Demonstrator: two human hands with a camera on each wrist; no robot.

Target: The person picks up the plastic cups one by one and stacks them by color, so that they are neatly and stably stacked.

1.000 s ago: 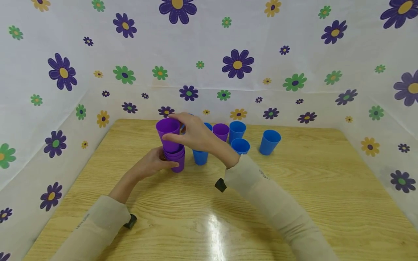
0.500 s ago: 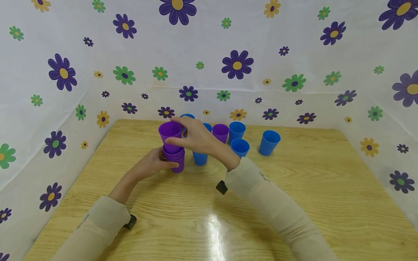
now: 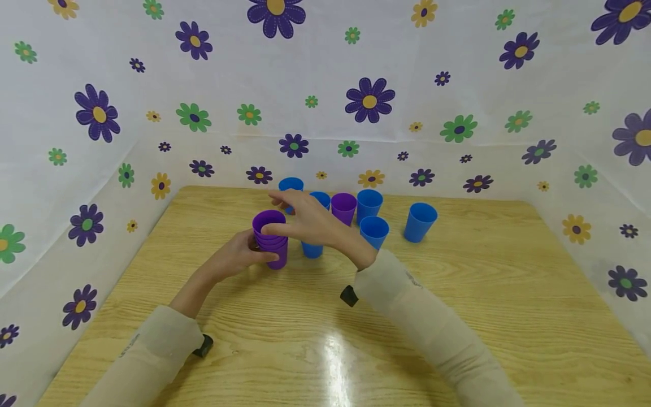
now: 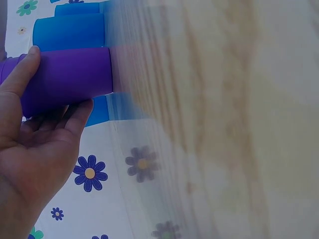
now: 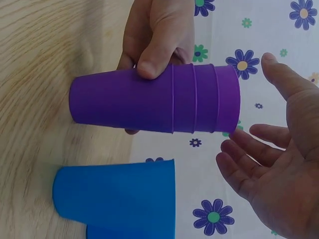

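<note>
A stack of purple cups [image 3: 273, 244] stands upright at left of centre on the table. My left hand [image 3: 236, 257] grips the lower part of it, thumb on one side and fingers round the other, as the left wrist view also shows of the purple cup [image 4: 70, 74]. Over the top rim is my right hand [image 3: 310, 220], its fingers spread. In the right wrist view that right hand [image 5: 284, 174] holds nothing, its thumb and fingers apart around the upper end of the nested stack [image 5: 124, 99].
Behind and right of the stack stand several blue cups, among them a near one [image 3: 312, 250], a back one [image 3: 291, 183] and one farthest right [image 3: 420, 222]. A single purple cup [image 3: 343, 208] is among them. Flower-printed cloth [image 3: 325, 85] surrounds the wooden table [image 3: 285, 339].
The top purple cup has gone down into the stack, and my right hand has let go of it, fingers now spread. My left hand has kept its grip in place.
</note>
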